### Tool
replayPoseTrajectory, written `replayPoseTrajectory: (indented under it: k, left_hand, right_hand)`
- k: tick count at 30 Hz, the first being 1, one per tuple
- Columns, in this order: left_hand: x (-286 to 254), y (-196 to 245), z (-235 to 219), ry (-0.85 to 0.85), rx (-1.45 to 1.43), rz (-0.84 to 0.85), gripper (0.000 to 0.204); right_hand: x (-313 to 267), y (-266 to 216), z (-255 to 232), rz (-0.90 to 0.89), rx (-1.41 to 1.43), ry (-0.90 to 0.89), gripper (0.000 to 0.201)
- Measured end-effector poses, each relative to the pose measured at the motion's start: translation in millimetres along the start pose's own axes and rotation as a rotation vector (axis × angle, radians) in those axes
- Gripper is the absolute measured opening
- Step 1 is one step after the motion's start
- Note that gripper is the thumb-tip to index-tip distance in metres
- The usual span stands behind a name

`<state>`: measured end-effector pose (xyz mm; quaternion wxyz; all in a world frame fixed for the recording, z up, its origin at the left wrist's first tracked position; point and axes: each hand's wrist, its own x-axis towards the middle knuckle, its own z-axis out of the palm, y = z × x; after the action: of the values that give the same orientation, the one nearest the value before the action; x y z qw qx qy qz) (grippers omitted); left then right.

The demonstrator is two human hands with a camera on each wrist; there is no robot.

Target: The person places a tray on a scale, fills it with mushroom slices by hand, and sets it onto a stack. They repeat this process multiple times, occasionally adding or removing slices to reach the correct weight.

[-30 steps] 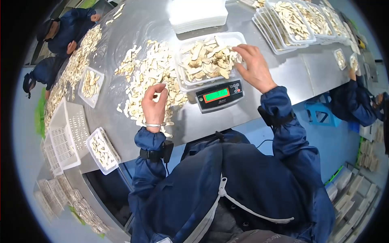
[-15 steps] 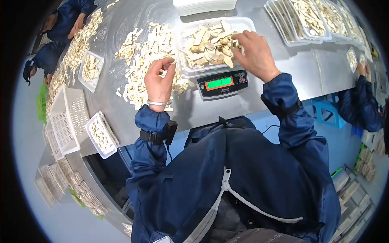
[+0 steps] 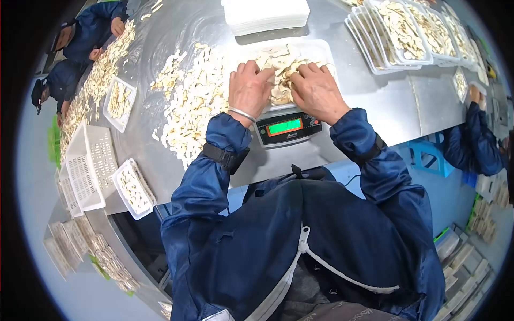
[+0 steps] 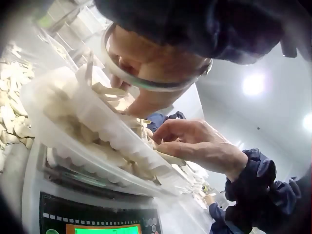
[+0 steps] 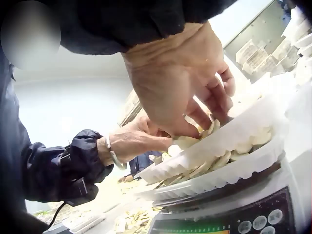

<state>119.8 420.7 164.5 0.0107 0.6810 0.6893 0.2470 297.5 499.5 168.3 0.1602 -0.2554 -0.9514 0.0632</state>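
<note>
Both hands in the tray of pale slices on the scale

A clear-white plastic tray (image 3: 317, 50) sat on the scale (image 3: 289, 130), loaded with pale slices (image 3: 281, 94). The left hand (image 3: 249, 91) and the right hand (image 3: 319, 91) reached over its near side, fingers bent down among the slices; whether they pinched any could not be told. Slices also showed below the upper rim, through its wall or in a second tray, which could not be told. The slices were thin, curved and uneven, cream with browner patches. The tray's wall was ribbed and see-through.

Left of the scale, a loose heap (image 3: 198, 101) of similar slices spread over the smooth metal table (image 3: 375, 99). Farther left stood a small tray (image 3: 122, 126) part filled with slices, and, nearer the person, another tray (image 3: 139, 214) holding a shallow layer. Left of the scale too was a stiff white basket (image 3: 88, 168) with slotted walls. Beyond the scale rose a white stack (image 3: 267, 25) with thin layered edges. Beyond it to the right, overlapping filled trays (image 3: 412, 62) leaned in a row.
</note>
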Motion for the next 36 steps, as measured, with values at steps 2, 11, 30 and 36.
replayPoseTrajectory:
  k: [2, 11, 30, 36]
  left_hand:
    - [2, -1, 0, 0.011, 0.0, 0.032, 0.024]
    - [-7, -23, -11, 0.037, -0.912, -0.443, 0.01]
    - [-143, -107, -58, 0.147, -1.75, -1.054, 0.028]
    - [-174, -145, -74, 0.387, -1.278, -1.168, 0.027]
  right_hand:
    - [2, 1, 1, 0.004, 0.008, 0.014, 0.01]
    - [11, 21, -12, 0.132, 0.261, 0.114, 0.012]
    - [9, 27, -78, 0.108, 0.367, 0.118, 0.015]
    - [-44, 40, -62, 0.412, 0.281, 0.034, 0.013]
